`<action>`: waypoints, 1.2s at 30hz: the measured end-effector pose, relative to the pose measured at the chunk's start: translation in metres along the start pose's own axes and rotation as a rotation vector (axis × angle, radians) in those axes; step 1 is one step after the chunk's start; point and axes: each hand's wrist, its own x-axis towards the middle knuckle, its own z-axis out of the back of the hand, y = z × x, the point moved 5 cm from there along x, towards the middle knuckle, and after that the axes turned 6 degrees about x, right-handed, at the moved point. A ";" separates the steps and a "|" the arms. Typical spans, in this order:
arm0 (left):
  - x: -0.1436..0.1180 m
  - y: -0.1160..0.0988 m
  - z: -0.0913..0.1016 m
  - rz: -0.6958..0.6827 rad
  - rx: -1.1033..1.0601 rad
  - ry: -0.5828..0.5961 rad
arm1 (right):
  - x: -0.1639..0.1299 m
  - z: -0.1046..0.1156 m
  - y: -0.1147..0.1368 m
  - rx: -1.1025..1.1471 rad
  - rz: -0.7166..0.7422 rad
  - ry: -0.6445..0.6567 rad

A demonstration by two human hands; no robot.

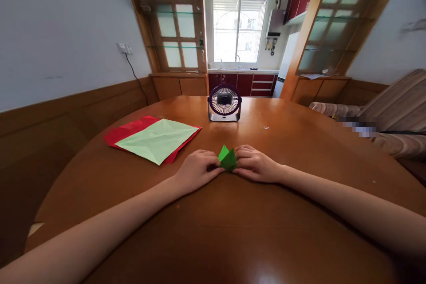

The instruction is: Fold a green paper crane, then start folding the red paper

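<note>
A small piece of folded green paper (pixel 228 159) stands just above the brown table, with a pointed flap rising at its upper left. My left hand (pixel 199 167) pinches its left edge between thumb and curled fingers. From the other side, my right hand (pixel 254 164) grips the right edge, thumb below and fingers above. The fingertips partly cover both ends of the paper. Left of my hands, a creased pale green sheet (pixel 158 140) lies on top of red paper (pixel 131 131).
A small purple desk fan (pixel 225 101) stands on the round wooden table (pixel 213 239) beyond my hands. A small clear ring-like bit (pixel 266 127) lies right of it. A striped sofa (pixel 396 111) is at the right, and a power cord (pixel 135 73) hangs along the left wall.
</note>
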 end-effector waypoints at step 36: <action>-0.004 0.020 -0.012 0.347 -0.341 -0.115 | 0.005 -0.013 0.000 -0.135 -0.342 -0.126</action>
